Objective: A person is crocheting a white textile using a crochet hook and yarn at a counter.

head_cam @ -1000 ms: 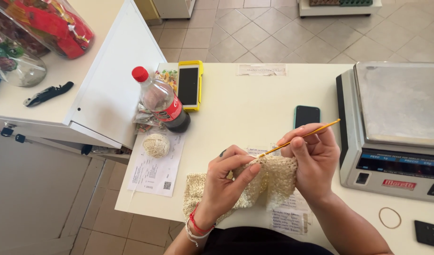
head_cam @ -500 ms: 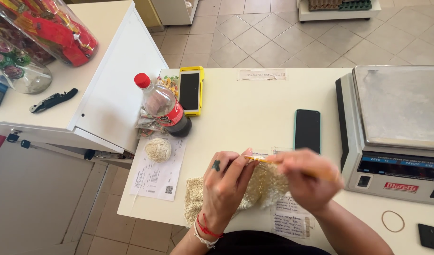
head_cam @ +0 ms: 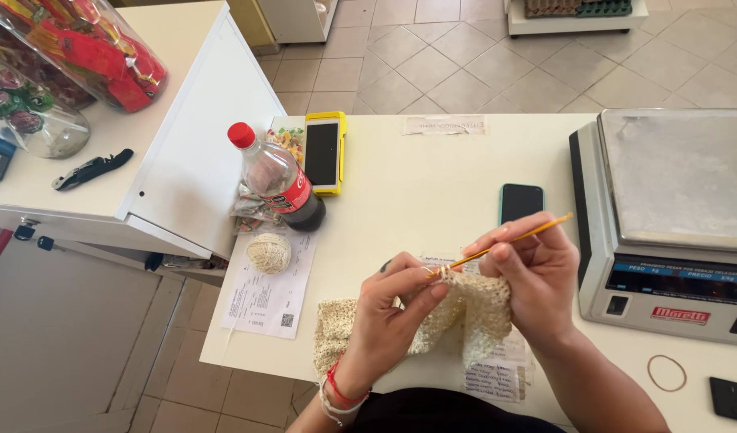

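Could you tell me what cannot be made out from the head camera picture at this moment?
- Crochet hook: its working tip is hidden behind the left hand and the cream crocheted piece.
- Crocheted piece: its middle is covered by both hands; the right hand grips the hook.
- Dark phone: lower end hidden by right fingers.
- Dark keypad: cut off by the right edge.
- Paper sheet: print too small.

crochet piece: partly behind fingers | keypad: cut by edge

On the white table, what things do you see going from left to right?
Ball of yarn → soda bottle → yellow phone → left hand → right hand → weighing scale.
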